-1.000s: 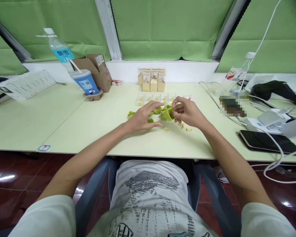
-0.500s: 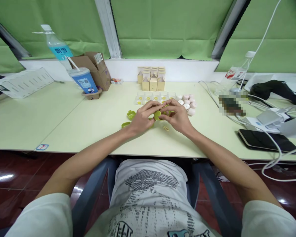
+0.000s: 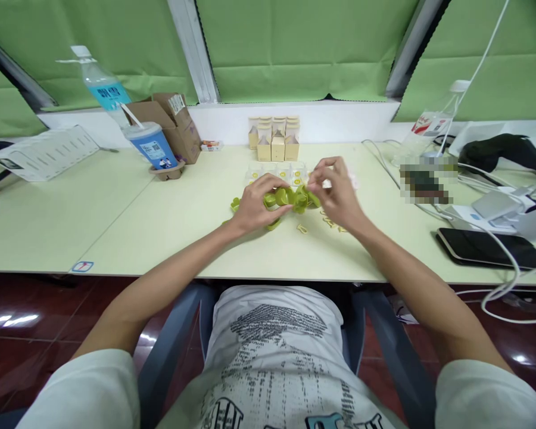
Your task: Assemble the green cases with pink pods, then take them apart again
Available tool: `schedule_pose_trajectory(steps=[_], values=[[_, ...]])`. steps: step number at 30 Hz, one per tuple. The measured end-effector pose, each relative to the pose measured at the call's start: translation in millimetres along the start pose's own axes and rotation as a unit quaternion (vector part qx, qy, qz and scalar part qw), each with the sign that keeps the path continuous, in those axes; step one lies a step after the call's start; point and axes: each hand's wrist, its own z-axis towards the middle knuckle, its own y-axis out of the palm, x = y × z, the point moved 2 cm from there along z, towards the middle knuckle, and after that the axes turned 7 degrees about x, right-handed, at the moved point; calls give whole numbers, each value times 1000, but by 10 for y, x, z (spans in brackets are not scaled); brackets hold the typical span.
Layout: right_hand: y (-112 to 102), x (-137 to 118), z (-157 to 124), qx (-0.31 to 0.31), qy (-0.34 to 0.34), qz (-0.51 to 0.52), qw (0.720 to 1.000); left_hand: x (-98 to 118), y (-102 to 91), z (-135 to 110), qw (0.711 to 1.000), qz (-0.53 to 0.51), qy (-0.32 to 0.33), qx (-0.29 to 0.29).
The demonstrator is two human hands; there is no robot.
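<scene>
My left hand (image 3: 254,207) and my right hand (image 3: 336,193) meet over the middle of the pale table (image 3: 116,220). Both are closed on a cluster of green plastic pieces (image 3: 292,198) held between them just above the table. My left fingers curl round its left end. My right fingers pinch its right end. More green pieces (image 3: 234,204) lie by my left hand. Small yellow clips (image 3: 301,228) lie on the table under my right hand. Behind my hands stands a row of small clear boxes (image 3: 277,173) with yellow contents.
Small cream cartons (image 3: 273,140) stand at the back. A blue cup (image 3: 154,147), a water bottle (image 3: 99,83) and a cardboard box (image 3: 172,122) are at back left, a white box (image 3: 42,152) far left. Cables (image 3: 495,238), a black phone (image 3: 489,251) and a bottle (image 3: 431,122) fill the right.
A second ago my left hand lay flat and open beside the green pieces. It has since closed on them, and both hands have lifted the cluster slightly.
</scene>
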Motion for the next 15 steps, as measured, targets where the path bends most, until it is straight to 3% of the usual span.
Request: schedule_pose_trajectory(steps=[2, 4, 6, 7, 9, 12, 15], values=[[-324, 67, 125, -7, 45, -1, 999, -65, -12, -7, 998, -14, -22, -56], [-587, 167, 214, -140, 99, -38, 985, -109, 2, -29, 992, -24, -29, -119], [-727, 247, 242, -273, 104, -73, 954, -133, 26, -56, 986, -16, -41, -163], [-741, 268, 240, -301, 92, -89, 945, -140, 36, -69, 983, -7, -50, -178], [-657, 265, 222, -268, 49, -126, 954, -151, 46, -89, 978, 16, -64, -198], [-339, 179, 143, -149, -33, -211, 965, -164, 40, -94, 974, 34, -57, -218], [19, 106, 24, -173, -85, -293, 936, -170, 24, -69, 979, 41, -36, -195]])
